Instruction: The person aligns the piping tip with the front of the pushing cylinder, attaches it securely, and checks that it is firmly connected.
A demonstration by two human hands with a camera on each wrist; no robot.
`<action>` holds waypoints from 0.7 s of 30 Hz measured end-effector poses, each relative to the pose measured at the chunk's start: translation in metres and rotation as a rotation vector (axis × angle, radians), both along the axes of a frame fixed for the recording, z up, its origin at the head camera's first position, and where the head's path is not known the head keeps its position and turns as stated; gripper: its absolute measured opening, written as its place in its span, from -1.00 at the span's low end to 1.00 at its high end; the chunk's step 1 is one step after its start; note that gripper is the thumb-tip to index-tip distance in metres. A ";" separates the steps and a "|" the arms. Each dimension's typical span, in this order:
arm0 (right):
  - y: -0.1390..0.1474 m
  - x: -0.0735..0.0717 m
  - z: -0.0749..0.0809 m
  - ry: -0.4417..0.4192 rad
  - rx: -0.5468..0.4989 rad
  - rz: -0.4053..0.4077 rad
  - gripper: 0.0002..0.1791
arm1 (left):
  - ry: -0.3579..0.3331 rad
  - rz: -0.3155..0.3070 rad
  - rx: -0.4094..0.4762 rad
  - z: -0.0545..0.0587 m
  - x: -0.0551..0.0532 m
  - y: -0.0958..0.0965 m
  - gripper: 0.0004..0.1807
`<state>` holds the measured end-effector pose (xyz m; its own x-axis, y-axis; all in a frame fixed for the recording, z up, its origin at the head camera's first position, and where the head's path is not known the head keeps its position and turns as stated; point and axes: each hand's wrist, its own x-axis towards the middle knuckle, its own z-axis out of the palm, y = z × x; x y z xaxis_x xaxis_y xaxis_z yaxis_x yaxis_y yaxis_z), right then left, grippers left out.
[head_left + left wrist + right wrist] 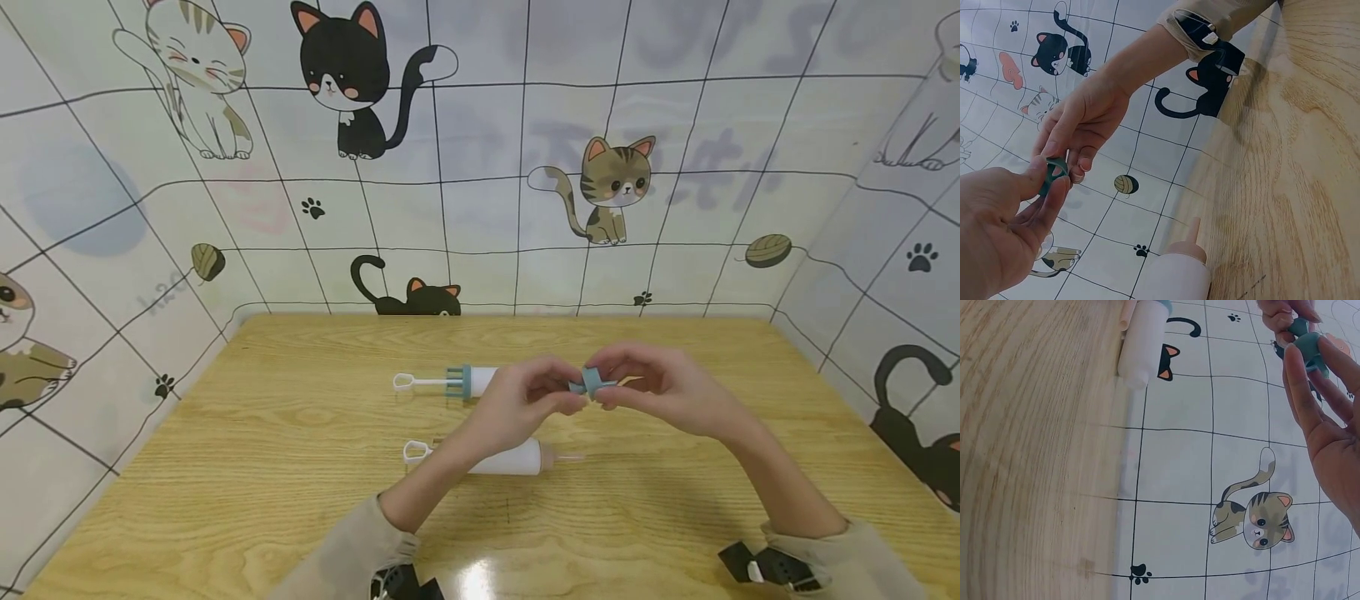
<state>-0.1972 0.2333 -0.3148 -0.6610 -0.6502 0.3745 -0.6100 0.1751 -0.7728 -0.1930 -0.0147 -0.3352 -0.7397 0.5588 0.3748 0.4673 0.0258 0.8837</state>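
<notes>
Both hands meet above the table at a small teal cap [592,382]. My right hand [660,387] pinches its wider, ring-like part between thumb and fingers. On the other side my left hand [521,396] pinches the narrower teal end [1299,326]. The left wrist view shows the cap [1055,172] with an open, hollow side, partly covered by fingertips. Behind the left hand lies a white tube [483,381] with a teal pronged end and a loop-handled rod. Under the left forearm lies a white bottle [513,458] with a pink pointed nozzle [562,457].
The wooden table [285,467] is bounded by a white wall covering [480,208] with a grid and cartoon cats. A white loop handle [416,452] sticks out left of the nearer bottle. Dark camera mounts [772,568] sit on both sleeves.
</notes>
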 end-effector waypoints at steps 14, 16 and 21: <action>-0.002 0.002 -0.001 -0.011 -0.020 -0.019 -0.61 | -0.112 -0.018 0.095 0.001 0.000 0.001 -0.77; -0.003 0.002 -0.001 -0.006 -0.023 -0.012 -0.61 | -0.114 -0.009 0.109 0.001 0.000 0.001 -0.78; -0.006 0.002 -0.001 -0.012 -0.024 -0.004 -0.60 | -0.129 0.008 0.156 0.001 0.000 0.002 -0.84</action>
